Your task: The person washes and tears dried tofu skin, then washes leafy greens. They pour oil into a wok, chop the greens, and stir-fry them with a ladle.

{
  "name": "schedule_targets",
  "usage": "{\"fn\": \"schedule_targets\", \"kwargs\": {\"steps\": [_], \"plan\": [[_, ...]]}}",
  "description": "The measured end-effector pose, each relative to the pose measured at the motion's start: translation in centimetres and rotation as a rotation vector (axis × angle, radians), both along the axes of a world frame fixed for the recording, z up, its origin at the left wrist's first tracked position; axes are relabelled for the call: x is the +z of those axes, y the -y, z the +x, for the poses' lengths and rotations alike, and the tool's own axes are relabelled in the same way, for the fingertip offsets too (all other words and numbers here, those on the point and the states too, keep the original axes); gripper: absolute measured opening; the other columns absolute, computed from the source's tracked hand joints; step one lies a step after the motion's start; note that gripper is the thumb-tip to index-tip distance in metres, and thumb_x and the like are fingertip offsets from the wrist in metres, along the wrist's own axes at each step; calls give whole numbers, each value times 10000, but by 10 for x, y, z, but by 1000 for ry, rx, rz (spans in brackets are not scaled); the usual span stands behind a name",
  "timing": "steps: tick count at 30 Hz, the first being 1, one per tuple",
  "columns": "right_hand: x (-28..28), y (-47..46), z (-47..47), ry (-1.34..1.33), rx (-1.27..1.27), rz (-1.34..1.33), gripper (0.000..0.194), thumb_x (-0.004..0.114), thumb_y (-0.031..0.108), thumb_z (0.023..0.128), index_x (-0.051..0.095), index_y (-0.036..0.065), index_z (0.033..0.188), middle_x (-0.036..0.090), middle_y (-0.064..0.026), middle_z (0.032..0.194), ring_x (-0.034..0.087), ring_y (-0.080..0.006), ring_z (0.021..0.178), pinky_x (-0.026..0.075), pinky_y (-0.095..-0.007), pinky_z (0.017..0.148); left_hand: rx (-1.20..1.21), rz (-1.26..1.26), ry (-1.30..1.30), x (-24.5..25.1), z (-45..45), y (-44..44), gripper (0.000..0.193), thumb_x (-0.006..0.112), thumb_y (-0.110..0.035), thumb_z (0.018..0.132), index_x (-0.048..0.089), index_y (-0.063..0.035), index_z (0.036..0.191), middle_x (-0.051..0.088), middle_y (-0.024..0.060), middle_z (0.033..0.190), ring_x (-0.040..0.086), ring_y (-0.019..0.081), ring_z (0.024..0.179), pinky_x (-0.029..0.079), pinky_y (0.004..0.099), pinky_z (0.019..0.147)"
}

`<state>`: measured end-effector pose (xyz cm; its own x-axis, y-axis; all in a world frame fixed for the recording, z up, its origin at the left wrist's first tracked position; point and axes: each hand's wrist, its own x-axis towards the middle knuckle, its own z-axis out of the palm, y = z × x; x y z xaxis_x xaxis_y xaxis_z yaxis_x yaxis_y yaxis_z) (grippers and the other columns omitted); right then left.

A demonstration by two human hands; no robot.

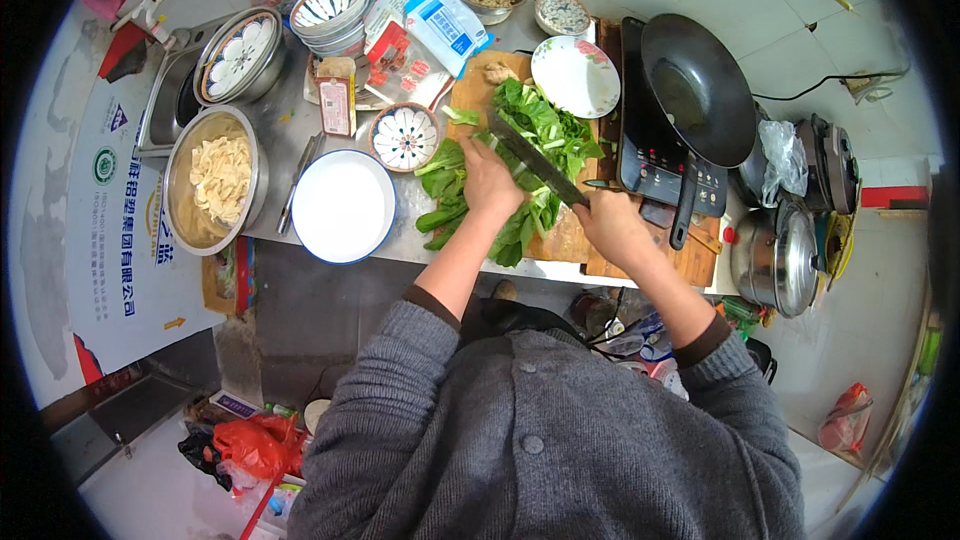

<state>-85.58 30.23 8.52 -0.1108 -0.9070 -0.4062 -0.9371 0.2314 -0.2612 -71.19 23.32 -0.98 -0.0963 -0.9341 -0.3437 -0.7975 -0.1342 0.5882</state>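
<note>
My right hand (pixel 609 223) grips the handle of a kitchen cleaver (pixel 538 163), whose dark blade slants up and to the left across leafy greens (pixel 555 131). Whole leaves and stalks lie left of the blade, with cut pieces heaped to its right. My left hand (pixel 489 181) presses on the greens just left of the blade, its fingertips partly hidden among the leaves. Beneath them is a wooden cutting board (pixel 480 79). A piece of ginger (pixel 499 73) rests near the board's far edge. A floral white plate (pixel 576 76) sits beyond the heap, at the board's right.
At right, a black wok (pixel 694 90) stands on an induction cooker (pixel 637 157), its handle pointing towards me. A white enamel basin (pixel 343 206), a patterned dish (pixel 405 136) and a steel bowl of pale sliced food (pixel 221 180) are at left. Seasoning packets (pixel 448 26) lie behind.
</note>
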Motion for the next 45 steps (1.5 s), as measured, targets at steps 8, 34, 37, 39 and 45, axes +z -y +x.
{"fn": "schedule_targets", "kwargs": {"steps": [8, 34, 37, 39, 45], "plan": [[-43, 16, -1, 10, -82, 113, 295, 582, 232, 837, 644, -56, 825, 617, -297, 832, 617, -429, 828, 509, -472, 733, 46, -175, 60, -46, -14, -7, 796, 856, -156, 513, 398, 91, 1115, 371, 214, 1226, 461, 344, 1062, 467, 398, 872], [-1, -9, -7, 196, 17, -300, 271, 609, 211, 832, 626, -60, 828, 556, -274, 660, 578, -419, 655, 449, -402, 571, -59, -312, -356, 29, 25, -4, 688, 526, 147, 649, 327, 108, 1306, 237, 264, 1426, 303, 386, 1298, 299, 371, 1068], [-5, -11, -9, 205, -85, -296, 301, 613, 231, 831, 616, -70, 824, 555, -259, 624, 582, -392, 592, 448, -398, 558, -138, -405, -188, 29, 18, 0, 711, 585, 139, 627, 380, 25, 1299, 319, 252, 1384, 520, 398, 1096, 476, 400, 882], [-4, -13, -15, 242, -132, -361, 327, 614, 245, 832, 609, -81, 803, 556, -236, 584, 593, -331, 533, 445, -392, 536, -201, -373, -26, 35, 18, 0, 707, 618, 74, 658, 382, -24, 1317, 322, 244, 1387, 569, 391, 1023, 507, 398, 827], [7, -20, -21, 217, -90, -323, 297, 604, 226, 837, 619, -68, 803, 565, -233, 590, 589, -336, 528, 447, -392, 523, -338, -327, 239, 42, 38, -3, 751, 698, -267, 754, 329, -14, 1357, 282, 212, 1428, 354, 365, 1277, 437, 379, 971]]}}
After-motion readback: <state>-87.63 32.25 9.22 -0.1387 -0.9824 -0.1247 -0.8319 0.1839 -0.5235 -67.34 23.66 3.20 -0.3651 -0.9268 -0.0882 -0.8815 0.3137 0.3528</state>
